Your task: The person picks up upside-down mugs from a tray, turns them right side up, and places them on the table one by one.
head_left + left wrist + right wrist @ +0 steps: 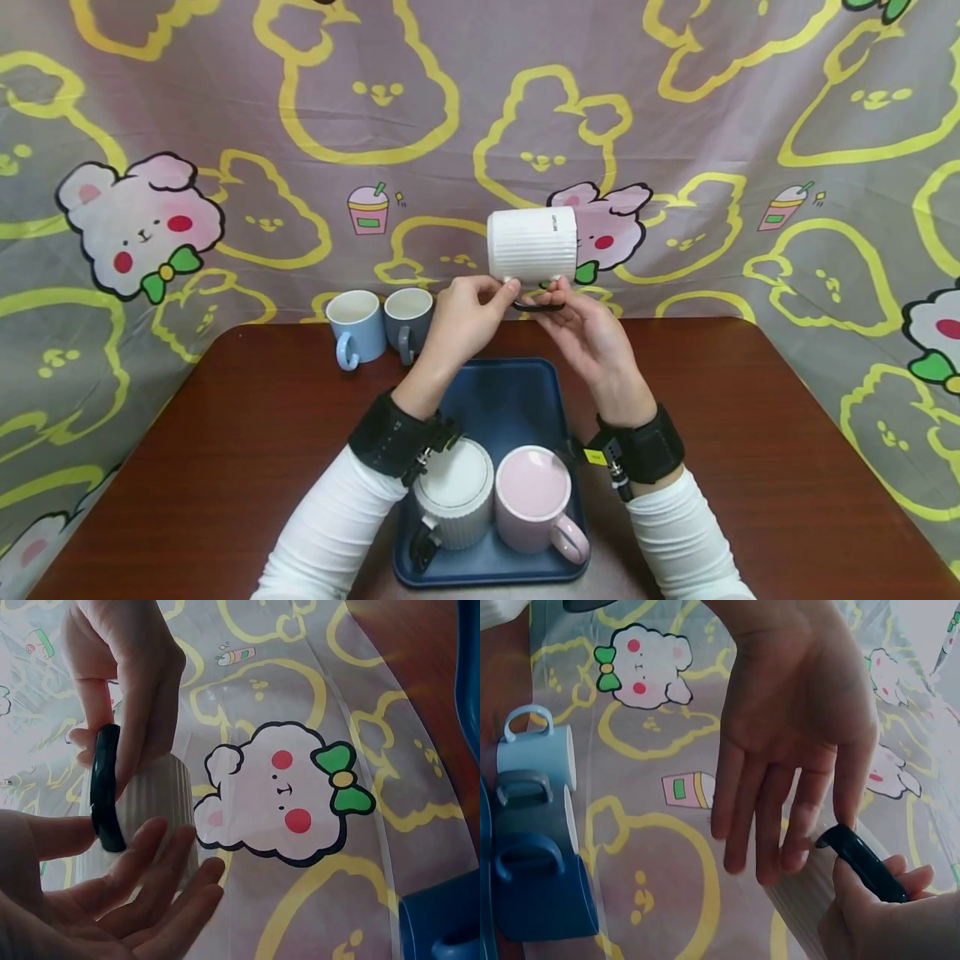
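Note:
A white ribbed mug (532,246) is held up on its side above the table's far edge, its black handle (870,862) facing down toward me. My right hand (596,337) pinches that handle between thumb and fingers. At the handle's other end, the thumb of my left hand (468,317) touches it. In the right wrist view the other left fingers extend nearly straight, overlapping the mug's side. Below on a blue tray (502,392) stand another white ribbed mug (457,500) and a pink mug (531,492), both bottom up.
Behind my left hand a light blue mug (356,325) and a grey mug (408,312) stand upright at the table's back. A dark blue mug (547,896) beside them shows in the right wrist view. A patterned curtain (412,108) hangs behind the brown table (262,433).

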The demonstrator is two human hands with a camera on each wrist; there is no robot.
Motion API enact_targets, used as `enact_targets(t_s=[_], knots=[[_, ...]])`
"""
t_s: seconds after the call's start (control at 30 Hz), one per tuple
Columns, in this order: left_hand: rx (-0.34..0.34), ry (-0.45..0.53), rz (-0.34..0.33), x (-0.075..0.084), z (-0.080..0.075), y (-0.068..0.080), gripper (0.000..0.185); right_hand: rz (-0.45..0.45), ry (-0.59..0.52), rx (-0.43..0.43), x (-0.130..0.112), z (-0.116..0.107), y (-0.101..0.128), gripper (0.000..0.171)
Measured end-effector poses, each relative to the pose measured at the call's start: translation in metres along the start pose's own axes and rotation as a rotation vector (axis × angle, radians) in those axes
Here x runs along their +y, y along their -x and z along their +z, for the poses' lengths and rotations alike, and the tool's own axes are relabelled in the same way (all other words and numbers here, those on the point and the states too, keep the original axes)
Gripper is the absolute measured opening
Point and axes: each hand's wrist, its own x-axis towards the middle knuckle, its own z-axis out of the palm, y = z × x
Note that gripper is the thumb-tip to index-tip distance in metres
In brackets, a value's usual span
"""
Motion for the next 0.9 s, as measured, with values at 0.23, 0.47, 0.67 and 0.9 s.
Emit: enact_targets(t_s=[0.23, 0.47, 0.67, 0.9], knots=[[-0.034, -0.062, 0.033, -0.01, -0.008, -0.002, 0.032, -0.092, 0.082, 0.027, -0.004, -0.005, -0.003, 0.026], [-0.044, -0.123, 0.078, -0.034, -0.016, 0.001, 0.03, -0.144, 0.141, 0.074, -0.009, -0.012, -0.003, 0.023], [-0.024, -0.158, 0.091, -0.051, -0.02, 0.007, 0.034, -0.174, 0.187, 0.108, -0.01, -0.016, -0.006, 0.026], [0.006, -0.185, 0.148, -0.073, -0.012, 0.013, 0.034, -0.214, 0.27, 0.188, -0.006, -0.02, -0.013, 0.031]])
